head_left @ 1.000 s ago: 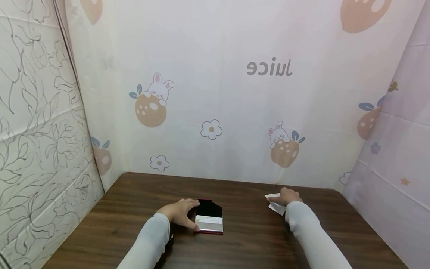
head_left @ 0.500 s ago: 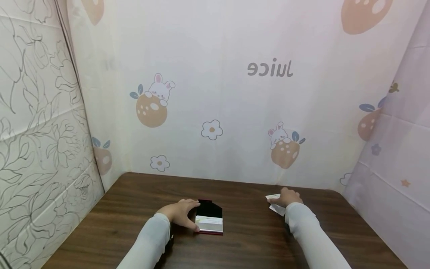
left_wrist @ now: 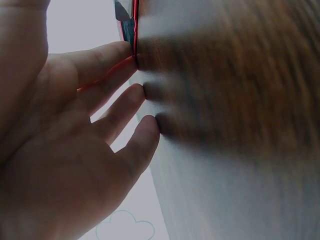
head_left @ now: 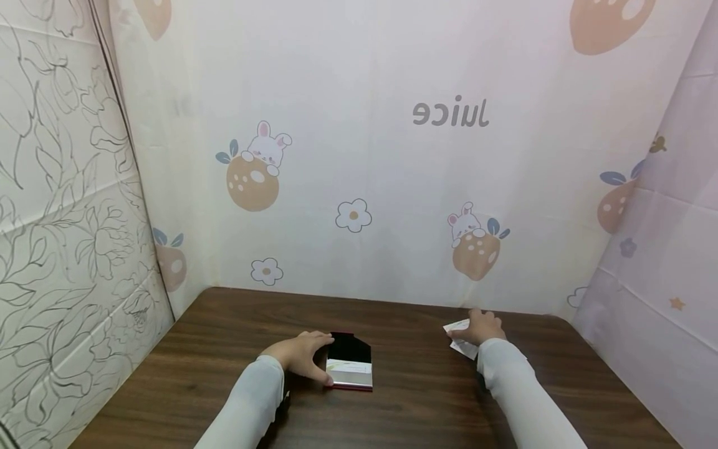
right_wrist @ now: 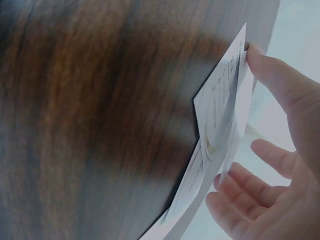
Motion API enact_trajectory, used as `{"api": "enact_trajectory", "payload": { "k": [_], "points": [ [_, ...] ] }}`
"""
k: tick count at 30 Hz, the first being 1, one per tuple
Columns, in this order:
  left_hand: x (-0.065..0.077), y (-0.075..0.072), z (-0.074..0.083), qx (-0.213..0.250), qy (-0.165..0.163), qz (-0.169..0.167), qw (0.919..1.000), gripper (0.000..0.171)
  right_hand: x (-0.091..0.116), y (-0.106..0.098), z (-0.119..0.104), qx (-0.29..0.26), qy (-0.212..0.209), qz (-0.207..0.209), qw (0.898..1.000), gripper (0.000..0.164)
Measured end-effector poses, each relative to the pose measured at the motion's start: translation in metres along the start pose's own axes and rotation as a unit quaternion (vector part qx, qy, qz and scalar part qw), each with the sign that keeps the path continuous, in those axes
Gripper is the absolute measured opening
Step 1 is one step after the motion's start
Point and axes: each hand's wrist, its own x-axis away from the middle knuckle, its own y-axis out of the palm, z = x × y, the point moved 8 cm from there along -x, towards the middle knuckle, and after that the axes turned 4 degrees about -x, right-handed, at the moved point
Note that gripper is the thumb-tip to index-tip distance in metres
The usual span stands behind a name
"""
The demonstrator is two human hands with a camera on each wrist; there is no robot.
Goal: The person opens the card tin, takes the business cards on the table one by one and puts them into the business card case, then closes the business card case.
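Observation:
On the wooden table lies a business card case [head_left: 349, 349], its black lid folded open and a white card [head_left: 349, 366] in its silver lower part. My left hand [head_left: 303, 355] rests at its left side, thumb at the near corner and index finger at the far one. In the left wrist view the fingers [left_wrist: 127, 112] are loosely extended, fingertips at the tabletop and the red case edge. Further right, my right hand [head_left: 480, 327] pinches a white business card [right_wrist: 241, 100] by its ends, thumb against fingers. More printed cards [right_wrist: 192, 187] lie spread beneath it.
The brown table [head_left: 404, 399] ends at a printed curtain [head_left: 359, 149] just behind the right hand. Hanging sheets close off the left side [head_left: 67, 206] and the right side [head_left: 667, 299]. Table surface stretches between the two hands.
My right hand's fingers have risen very slightly at the cards. The left hand and the card case have stayed in place.

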Motion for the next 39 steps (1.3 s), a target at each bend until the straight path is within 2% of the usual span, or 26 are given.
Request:
{"api": "enact_trajectory", "payload": {
  "k": [6, 13, 19, 23, 28, 39],
  "points": [
    [0.0, 0.0, 0.0, 0.002, -0.001, 0.0, 1.0, 0.09, -0.001, -0.007, -0.001, 0.001, -0.013, 0.03, 0.999, 0.078],
    [-0.002, 0.004, -0.003, 0.003, -0.001, -0.001, 1.0, 0.09, 0.003, -0.013, -0.004, -0.011, -0.054, 0.075, 0.996, 0.059],
    [-0.003, 0.002, -0.004, 0.001, -0.003, -0.001, 1.0, 0.092, 0.006, -0.016, -0.001, -0.055, -0.043, 0.091, 0.993, 0.058],
    [-0.002, 0.003, -0.003, -0.002, -0.003, 0.0, 1.0, 0.092, 0.005, -0.016, 0.002, -0.064, -0.031, 0.097, 0.993, 0.048],
    [-0.001, 0.004, -0.003, -0.004, -0.009, -0.004, 0.9999, 0.092, 0.003, -0.017, 0.006, -0.085, -0.022, 0.09, 0.992, 0.04],
    [-0.002, 0.002, -0.002, -0.006, -0.011, -0.004, 0.9999, 0.092, 0.007, -0.024, 0.017, -0.183, -0.015, 0.031, 0.982, 0.042]
  ]
}}
